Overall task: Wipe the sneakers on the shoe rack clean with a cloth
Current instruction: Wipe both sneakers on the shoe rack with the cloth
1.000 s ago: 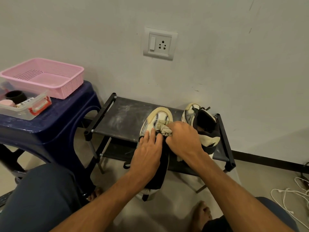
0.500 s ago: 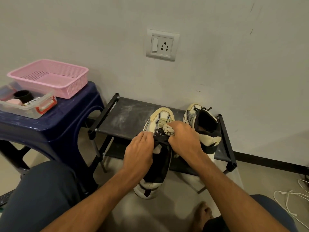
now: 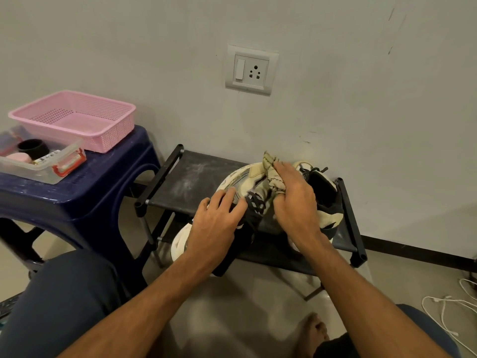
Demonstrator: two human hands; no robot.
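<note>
A pale grey wall fills the background, with a white switch-and-socket plate (image 3: 249, 69) set in it. Against the wall stands a low black shoe rack with a dusty fabric shelf (image 3: 191, 182).

A cream and black sneaker (image 3: 242, 178) lies tilted across the rack's top shelf. Its toe points to the far side, and its white heel hangs off the near edge. The left hand (image 3: 216, 223) holds this sneaker, with its fingers bent over the dark collar beside the laces; its thumb is hidden. The right hand (image 3: 296, 200) is clenched around a bunched cream cloth with dark stitched edging (image 3: 274, 174). It presses the cloth onto the right side of the sneaker's upper, near the toe, and a corner of the cloth sticks up on the far side of the knuckles.

A second cream and black sneaker (image 3: 324, 200) stands on the right end of the shelf, just right of the right hand, with its opening towards the camera.

To the left of the rack is a dark blue plastic stool (image 3: 85, 195). On it sit a pink perforated plastic basket (image 3: 111, 135) on the far side and a clear plastic box with red clasps (image 3: 51, 171) on the near side. The box holds small items, among them a black round one. White cables (image 3: 449, 311) lie on the floor at the near right. A bare foot (image 3: 312, 334) rests on the floor between the person's dark-trousered knees.
</note>
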